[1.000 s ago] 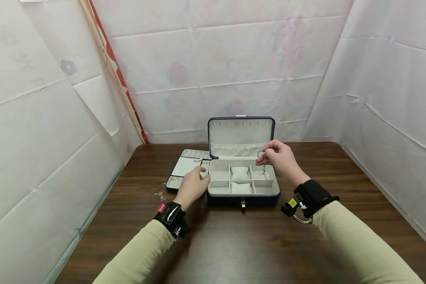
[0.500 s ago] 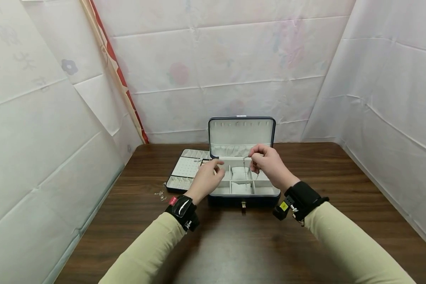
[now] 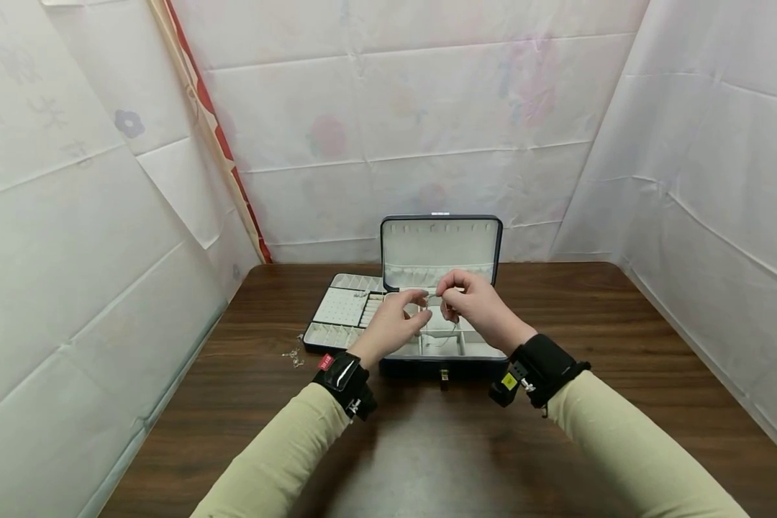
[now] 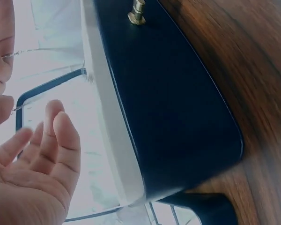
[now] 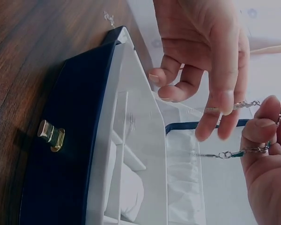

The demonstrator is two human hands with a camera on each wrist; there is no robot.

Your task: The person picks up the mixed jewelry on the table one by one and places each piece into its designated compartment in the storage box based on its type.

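My right hand point(image 3: 482, 309) pinches a thin silver chain bracelet point(image 5: 246, 150) between thumb and fingertips, above the jewelry box point(image 3: 408, 369). A strand of it loops down over the compartments. Facing it from the left is my left hand point(image 3: 391, 327), its thumb and index finger apart on either side of the chain. In the right wrist view the left thumb covers a bit of the chain; whether it touches is hard to tell. The left wrist view shows the left hand's other fingers loosely bent. The box is dark blue, lid up, with a pale lining and brass clasp point(image 3: 444, 375).
A flat jewelry tray point(image 3: 339, 306) with small sections lies left of the box. Some loose silver jewelry point(image 3: 294, 356) rests on the wooden table point(image 3: 440, 446) beside it. White cushions point(image 5: 131, 192) sit in the box's compartments. The raised lid point(image 3: 440, 244) has hooks.
My right hand has moved left with the bracelet, from the box's right side to its middle. My left hand has come right from the tray, and the hands now nearly meet.
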